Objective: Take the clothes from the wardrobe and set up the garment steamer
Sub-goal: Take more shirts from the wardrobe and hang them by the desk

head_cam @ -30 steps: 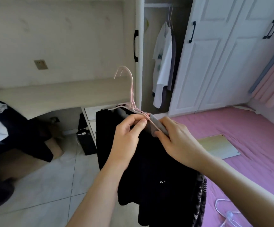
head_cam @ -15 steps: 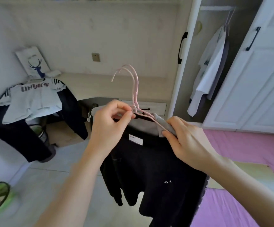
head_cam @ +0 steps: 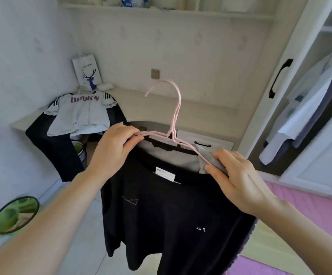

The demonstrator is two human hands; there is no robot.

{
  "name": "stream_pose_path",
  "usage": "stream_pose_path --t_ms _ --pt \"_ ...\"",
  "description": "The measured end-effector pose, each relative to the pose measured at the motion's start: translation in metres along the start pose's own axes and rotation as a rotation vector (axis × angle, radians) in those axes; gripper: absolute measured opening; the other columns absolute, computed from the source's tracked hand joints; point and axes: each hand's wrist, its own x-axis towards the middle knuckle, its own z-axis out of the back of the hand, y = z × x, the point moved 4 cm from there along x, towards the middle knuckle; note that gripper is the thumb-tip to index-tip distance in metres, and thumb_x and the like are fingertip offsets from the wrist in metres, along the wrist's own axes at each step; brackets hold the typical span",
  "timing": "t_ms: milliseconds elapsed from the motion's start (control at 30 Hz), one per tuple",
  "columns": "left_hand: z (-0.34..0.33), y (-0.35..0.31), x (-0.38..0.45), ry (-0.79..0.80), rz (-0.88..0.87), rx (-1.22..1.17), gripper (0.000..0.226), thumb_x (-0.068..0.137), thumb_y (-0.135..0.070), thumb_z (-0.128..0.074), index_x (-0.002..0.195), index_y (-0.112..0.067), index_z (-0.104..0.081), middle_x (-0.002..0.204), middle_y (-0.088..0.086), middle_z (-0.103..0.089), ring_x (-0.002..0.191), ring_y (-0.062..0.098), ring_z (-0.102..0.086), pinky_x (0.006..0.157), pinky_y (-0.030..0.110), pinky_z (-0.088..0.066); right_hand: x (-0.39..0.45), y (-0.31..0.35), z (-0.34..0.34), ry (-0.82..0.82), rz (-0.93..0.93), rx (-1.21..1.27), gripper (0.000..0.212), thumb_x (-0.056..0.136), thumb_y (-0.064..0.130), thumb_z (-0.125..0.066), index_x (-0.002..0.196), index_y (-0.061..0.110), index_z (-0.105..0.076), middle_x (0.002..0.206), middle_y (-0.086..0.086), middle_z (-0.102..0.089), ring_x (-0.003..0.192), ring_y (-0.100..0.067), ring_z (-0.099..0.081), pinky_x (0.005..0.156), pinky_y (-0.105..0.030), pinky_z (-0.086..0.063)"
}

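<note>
The person holds a black long-hanging garment (head_cam: 173,225) on thin pink wire hangers (head_cam: 176,116) in front of the body, above the pale tiled floor (head_cam: 77,225). The left hand (head_cam: 113,151) grips the left shoulder of the hangers, its fingers curled over the wire and the dark cloth there. The right hand (head_cam: 238,179) pinches a fold of grey fabric (head_cam: 209,157) at the right shoulder, thumb below and fingers on top. A white neck label (head_cam: 165,173) shows inside the black collar, and the hooks of the hangers rise free between the two hands.

Behind, a cream tabletop (head_cam: 181,108) runs along the wall. At its left end lies a white short-sleeved shirt with striped shoulders and red lettering (head_cam: 81,114), spread over a dark garment (head_cam: 48,143) that drapes down off the edge. A white card with a blue deer drawing (head_cam: 87,72) leans against the wall behind it. A wall socket plate (head_cam: 155,74) sits above the tabletop.

To the right the white wardrobe (head_cam: 284,76) stands open, with a black handle (head_cam: 279,78) on its door edge and white and dark clothes (head_cam: 308,114) hanging inside. A pink bed cover (head_cam: 320,211) lies at lower right, and a round green bin (head_cam: 15,215) stands on the floor at lower left.
</note>
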Motion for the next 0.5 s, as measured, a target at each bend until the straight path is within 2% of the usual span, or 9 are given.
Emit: stream_pose_path --t_ms 100,167,233,367,433,500 --pt "0.014 0.019 0.004 -0.158 -0.004 0.042 0.046 0.099 -0.041 -0.042 0.085 -0.005 -0.066 0.070 0.000 -0.055 0.068 0.018 -0.049 0.076 0.029 -0.039 0.030 0.006 -0.010 -0.039 0.081 -0.096 0.026 0.095 0.034 -0.045 0.082 0.014 -0.056 0.070 0.011 -0.049 0.066 -0.013 -0.044 0.067 -0.016 -0.032" --pt "0.026 0.034 0.006 -0.249 -0.005 0.111 0.041 0.099 -0.036 -0.047 0.083 -0.004 -0.066 0.069 0.003 -0.058 0.066 0.021 -0.051 0.076 0.034 -0.042 0.052 0.007 -0.019 -0.062 0.075 -0.110 0.025 0.095 0.038 -0.049 0.086 0.016 -0.057 0.071 0.012 -0.051 0.065 -0.012 -0.046 0.063 -0.022 -0.036" --pt "0.038 0.050 0.008 -0.322 -0.002 0.182 0.037 0.098 -0.032 -0.051 0.081 -0.003 -0.066 0.067 0.001 -0.058 0.063 0.021 -0.049 0.076 0.031 -0.039 0.071 0.009 -0.029 -0.087 0.040 -0.081 0.022 0.093 0.044 -0.055 0.097 0.022 -0.057 0.077 0.016 -0.052 0.068 -0.008 -0.048 0.063 -0.026 -0.040" --pt "0.057 0.089 0.006 -0.396 0.030 0.269 0.033 0.098 -0.030 -0.054 0.080 -0.006 -0.066 0.069 0.001 -0.063 0.063 0.023 -0.054 0.075 0.035 -0.043 0.102 0.023 -0.063 -0.041 0.007 0.007 0.048 0.089 0.051 -0.049 0.131 0.028 -0.042 0.107 0.018 -0.051 0.093 -0.004 -0.049 0.079 -0.024 -0.039" --pt "0.067 0.111 0.001 -0.432 0.068 0.309 0.036 0.099 -0.034 -0.051 0.080 -0.008 -0.066 0.068 0.000 -0.063 0.063 0.022 -0.054 0.073 0.034 -0.042 0.114 0.031 -0.087 -0.012 0.068 -0.034 0.049 0.096 0.044 -0.048 0.138 0.023 -0.035 0.114 0.013 -0.054 0.102 -0.009 -0.050 0.083 -0.025 -0.038" --pt "0.076 0.133 -0.005 -0.450 0.078 0.337 0.038 0.099 -0.037 -0.050 0.080 -0.008 -0.066 0.067 -0.001 -0.062 0.060 0.020 -0.053 0.071 0.036 -0.042 0.124 0.037 -0.113 -0.044 0.140 -0.118 0.047 0.096 0.034 -0.047 0.139 0.019 -0.034 0.111 0.004 -0.060 0.095 -0.018 -0.055 0.078 -0.026 -0.040"
